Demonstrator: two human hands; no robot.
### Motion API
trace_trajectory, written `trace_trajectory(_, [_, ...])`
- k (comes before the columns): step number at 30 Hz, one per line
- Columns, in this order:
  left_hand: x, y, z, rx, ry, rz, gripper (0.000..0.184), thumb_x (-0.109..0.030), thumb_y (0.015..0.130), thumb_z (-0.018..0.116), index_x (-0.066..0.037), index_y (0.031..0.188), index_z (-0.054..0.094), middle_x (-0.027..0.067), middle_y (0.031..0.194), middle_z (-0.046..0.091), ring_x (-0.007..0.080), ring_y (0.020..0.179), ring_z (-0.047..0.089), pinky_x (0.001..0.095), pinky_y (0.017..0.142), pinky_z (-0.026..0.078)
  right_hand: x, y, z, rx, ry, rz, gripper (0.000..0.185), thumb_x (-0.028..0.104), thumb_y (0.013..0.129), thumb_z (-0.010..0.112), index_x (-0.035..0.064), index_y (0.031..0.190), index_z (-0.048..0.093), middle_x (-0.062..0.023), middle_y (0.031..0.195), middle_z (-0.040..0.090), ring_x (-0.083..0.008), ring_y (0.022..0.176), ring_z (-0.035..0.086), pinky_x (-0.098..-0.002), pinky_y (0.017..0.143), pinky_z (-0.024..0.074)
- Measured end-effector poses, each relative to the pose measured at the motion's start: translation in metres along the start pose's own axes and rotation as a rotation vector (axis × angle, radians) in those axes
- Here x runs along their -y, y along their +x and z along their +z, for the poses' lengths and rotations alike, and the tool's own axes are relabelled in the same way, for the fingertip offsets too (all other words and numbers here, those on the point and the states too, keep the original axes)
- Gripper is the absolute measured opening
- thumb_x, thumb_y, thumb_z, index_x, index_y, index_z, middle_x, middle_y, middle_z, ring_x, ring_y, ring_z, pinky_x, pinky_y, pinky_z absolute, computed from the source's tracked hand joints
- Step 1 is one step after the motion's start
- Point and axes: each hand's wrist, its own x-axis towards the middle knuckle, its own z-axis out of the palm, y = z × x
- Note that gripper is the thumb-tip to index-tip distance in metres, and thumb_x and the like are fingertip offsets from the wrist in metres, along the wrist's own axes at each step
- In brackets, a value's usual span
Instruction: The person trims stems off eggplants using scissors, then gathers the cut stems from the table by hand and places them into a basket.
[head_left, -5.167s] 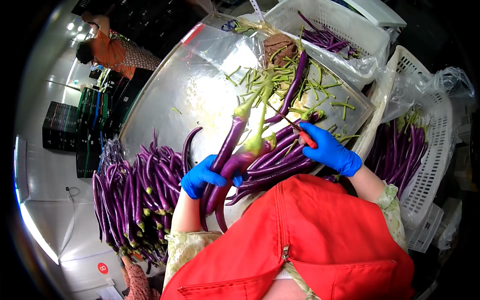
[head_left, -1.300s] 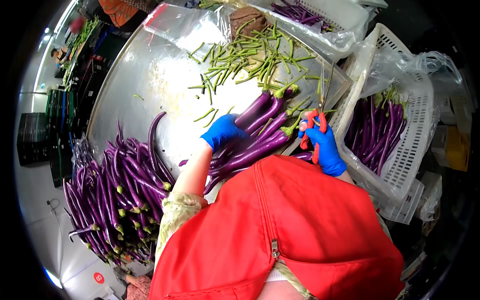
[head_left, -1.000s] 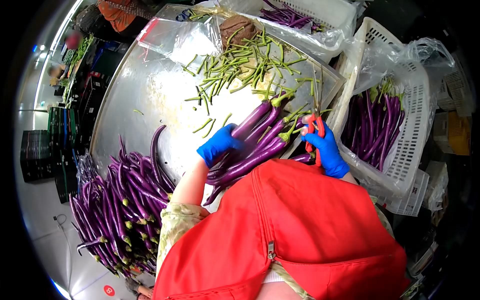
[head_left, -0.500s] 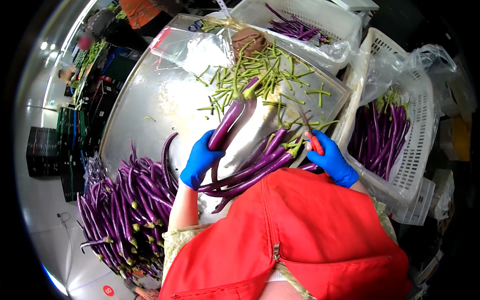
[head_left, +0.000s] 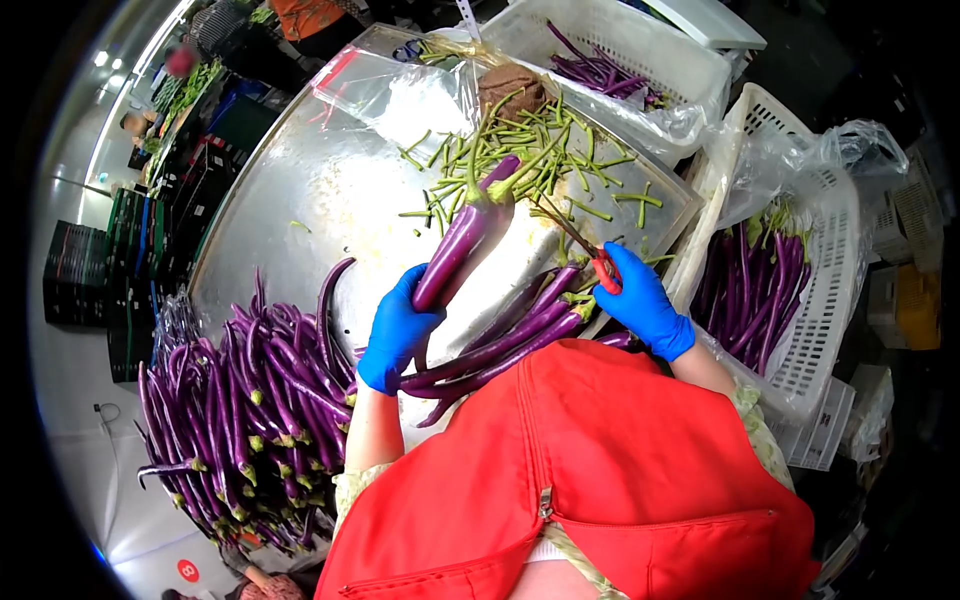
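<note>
My left hand (head_left: 398, 335), in a blue glove, is closed around long purple eggplants (head_left: 458, 252), at least two side by side. Their green stems point away from me over the table. In my blue-gloved right hand (head_left: 648, 308) is a pair of scissors with red handles (head_left: 606, 272). The scissor blades point up and left, close to the held eggplants' stems; I cannot tell whether they touch. More eggplants (head_left: 520, 340) lie on the table between my hands, near my red apron (head_left: 600, 440). Cut green stem pieces (head_left: 545, 140) are scattered beyond the held eggplants.
A large eggplant pile (head_left: 250, 400) lies at the left edge of the metal table (head_left: 265, 235). White crates with eggplants stand at the back (head_left: 690, 85) and right (head_left: 830, 280). A brown cloth (head_left: 512, 88) and clear plastic bag (head_left: 410, 100) lie at the far side.
My right hand has moved up and left, bringing the scissors from beside the table eggplants toward the held eggplants' stems. My left hand keeps its hold. The view has shifted slightly.
</note>
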Motion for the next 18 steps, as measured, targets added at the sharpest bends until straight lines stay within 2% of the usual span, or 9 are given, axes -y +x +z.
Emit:
trace_trajectory(1, [0.000, 0.000, 0.001, 0.003, 0.024, 0.015, 0.057, -0.005, 0.071, 0.067, -0.007, 0.126, 0.052, 0.0131, 0.101, 0.065, 0.0214, 0.092, 0.063, 0.0323, 0.083, 0.048, 0.002, -0.001, -0.001, 0.025, -0.001, 0.027, 0.056, 0.008, 0.074, 0.063, -0.0020, 0.127, 0.045, -0.0176, 0.113, 0.058, -0.0251, 0.103, 0.060, -0.0320, 0.086, 0.0464])
trace_trajectory(4, [0.001, -0.001, 0.008, 0.037, 0.088, 0.039, 0.056, -0.008, 0.071, 0.067, -0.008, 0.125, 0.052, 0.0161, 0.101, 0.065, 0.0255, 0.093, 0.064, 0.0337, 0.083, 0.048, -0.010, 0.004, 0.010, -0.062, 0.071, -0.074, 0.057, 0.010, 0.074, 0.064, -0.0028, 0.126, 0.045, -0.0189, 0.110, 0.059, -0.0273, 0.101, 0.060, -0.0325, 0.085, 0.0462])
trace_trajectory(5, [-0.001, -0.002, 0.010, 0.050, 0.105, 0.041, 0.056, -0.009, 0.072, 0.067, -0.008, 0.125, 0.052, 0.0172, 0.101, 0.065, 0.0270, 0.093, 0.064, 0.0342, 0.083, 0.048, -0.011, 0.007, 0.012, -0.144, 0.051, -0.165, 0.057, 0.015, 0.072, 0.066, -0.0014, 0.123, 0.048, -0.0200, 0.098, 0.061, -0.0307, 0.079, 0.062, -0.0364, 0.071, 0.0493])
trace_trajectory(12, [-0.002, -0.003, 0.015, 0.080, 0.167, 0.067, 0.055, -0.010, 0.072, 0.066, -0.009, 0.126, 0.052, 0.0200, 0.102, 0.064, 0.0314, 0.094, 0.064, 0.0355, 0.082, 0.048, -0.012, 0.012, 0.013, -0.171, 0.014, -0.214, 0.050, 0.015, 0.072, 0.065, 0.0012, 0.118, 0.050, -0.0208, 0.091, 0.061, -0.0328, 0.074, 0.062, -0.0380, 0.067, 0.0486])
trace_trajectory(15, [-0.003, -0.004, 0.015, 0.102, 0.153, 0.060, 0.055, -0.010, 0.072, 0.066, -0.009, 0.126, 0.052, 0.0201, 0.102, 0.064, 0.0314, 0.095, 0.064, 0.0356, 0.082, 0.048, -0.004, 0.008, 0.009, -0.113, -0.028, -0.122, 0.043, 0.012, 0.073, 0.062, 0.0030, 0.113, 0.053, -0.0204, 0.083, 0.062, -0.0345, 0.072, 0.062, -0.0392, 0.063, 0.0478])
trace_trajectory(18, [0.003, -0.001, 0.012, 0.092, 0.200, 0.075, 0.054, -0.009, 0.072, 0.065, -0.008, 0.125, 0.052, 0.0210, 0.103, 0.064, 0.0346, 0.094, 0.063, 0.0371, 0.081, 0.049, -0.012, 0.005, 0.003, -0.054, -0.035, -0.094, 0.043, 0.007, 0.074, 0.059, -0.0006, 0.116, 0.052, -0.0189, 0.079, 0.058, -0.0260, 0.068, 0.058, -0.0329, 0.066, 0.0465])
